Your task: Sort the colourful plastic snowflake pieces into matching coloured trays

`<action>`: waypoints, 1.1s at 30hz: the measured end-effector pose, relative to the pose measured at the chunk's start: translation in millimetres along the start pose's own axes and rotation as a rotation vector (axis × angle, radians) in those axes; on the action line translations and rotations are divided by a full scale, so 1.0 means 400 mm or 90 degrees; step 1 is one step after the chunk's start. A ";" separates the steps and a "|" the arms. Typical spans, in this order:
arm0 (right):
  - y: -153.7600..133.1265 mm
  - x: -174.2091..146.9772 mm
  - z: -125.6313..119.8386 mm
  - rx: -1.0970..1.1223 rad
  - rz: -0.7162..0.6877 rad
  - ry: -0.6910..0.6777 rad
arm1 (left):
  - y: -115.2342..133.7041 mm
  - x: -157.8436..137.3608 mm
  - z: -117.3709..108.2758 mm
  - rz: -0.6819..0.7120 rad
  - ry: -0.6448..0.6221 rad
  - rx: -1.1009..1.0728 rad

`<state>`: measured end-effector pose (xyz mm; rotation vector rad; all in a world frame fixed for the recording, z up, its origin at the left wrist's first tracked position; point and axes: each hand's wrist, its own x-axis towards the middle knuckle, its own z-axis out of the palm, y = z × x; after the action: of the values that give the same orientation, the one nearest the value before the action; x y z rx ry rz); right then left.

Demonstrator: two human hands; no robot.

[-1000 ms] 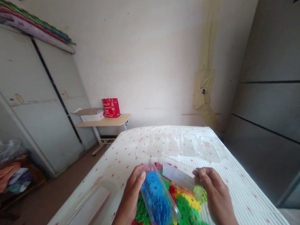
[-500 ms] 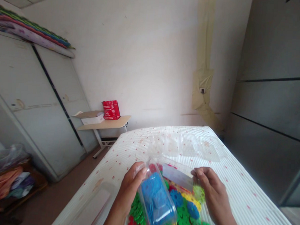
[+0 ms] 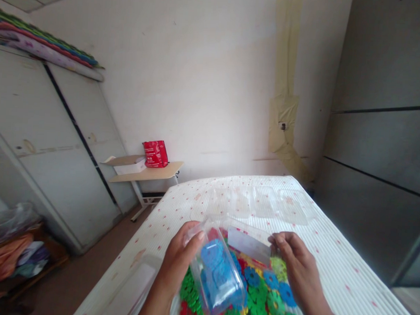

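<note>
My left hand [image 3: 179, 256] is closed around the upper end of a clear plastic box [image 3: 237, 293], which it holds tilted over a pile of toothed plastic discs. Blue discs [image 3: 213, 257] lie inside the box. My right hand [image 3: 296, 259] pinches the edge of a clear plastic lid [image 3: 233, 222] bearing a white label [image 3: 250, 244]; whether lid and box are joined, I cannot tell. Below and between the hands spreads the pile of green discs [image 3: 257, 299], with red, yellow and blue ones among them. Some loose blue discs [image 3: 287, 293] rest near my right hand.
Several clear plastic trays [image 3: 263, 201] stand in a row farther back on the white ribbed tablecloth [image 3: 180, 207]. Left of my left forearm is another clear container [image 3: 135, 284]. A small desk [image 3: 150, 173] with a red bag [image 3: 155, 153] stands beyond the table.
Blue discs inside the box have shifted, and more blue ones now lie on the pile toward my right hand. The box has moved slightly left and up; my right hand has barely moved.
</note>
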<state>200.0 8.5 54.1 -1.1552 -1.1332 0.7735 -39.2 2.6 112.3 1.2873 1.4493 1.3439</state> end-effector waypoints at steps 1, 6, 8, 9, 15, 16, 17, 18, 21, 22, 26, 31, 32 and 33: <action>0.002 0.000 0.000 0.000 0.001 0.000 | 0.004 0.000 0.000 0.015 -0.005 0.009; 0.011 0.001 -0.002 0.003 0.003 0.005 | 0.026 -0.004 0.001 0.053 -0.017 0.037; 0.010 0.001 -0.003 -0.006 -0.002 0.007 | 0.029 -0.007 0.001 0.064 -0.022 0.057; 0.009 0.002 -0.002 -0.011 -0.005 0.008 | 0.028 -0.008 0.002 0.070 -0.019 0.065; 0.011 0.004 -0.001 -0.011 -0.004 0.004 | -0.003 0.009 0.001 0.061 -0.008 0.080; 0.013 0.004 -0.002 -0.011 -0.003 0.004 | -0.008 0.013 -0.003 0.059 -0.012 0.088; 0.015 0.004 -0.002 -0.014 -0.003 0.004 | -0.011 0.018 -0.008 0.061 -0.013 0.098; 0.017 0.004 -0.003 -0.016 -0.004 0.005 | -0.012 0.021 -0.013 0.069 -0.010 0.111; 0.021 0.005 -0.005 -0.021 -0.005 0.002 | -0.005 0.031 -0.031 0.098 -0.002 0.174; 0.022 0.005 -0.005 -0.022 -0.006 0.001 | 0.001 0.034 -0.036 0.102 -0.002 0.197; 0.021 0.005 -0.007 -0.032 -0.008 0.008 | 0.024 0.043 -0.045 0.122 -0.001 0.259; 0.022 0.006 -0.008 -0.049 -0.019 0.019 | 0.050 0.028 -0.047 0.140 -0.009 0.352; 0.023 0.006 -0.008 -0.052 -0.022 0.020 | 0.055 0.022 -0.047 0.146 -0.009 0.368; 0.025 0.007 -0.009 -0.055 -0.026 0.020 | 0.060 0.016 -0.047 0.153 -0.009 0.382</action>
<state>204.8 12.6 45.4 -1.2092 -1.1694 0.6783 -54.6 3.5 139.6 1.8958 1.8093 1.0709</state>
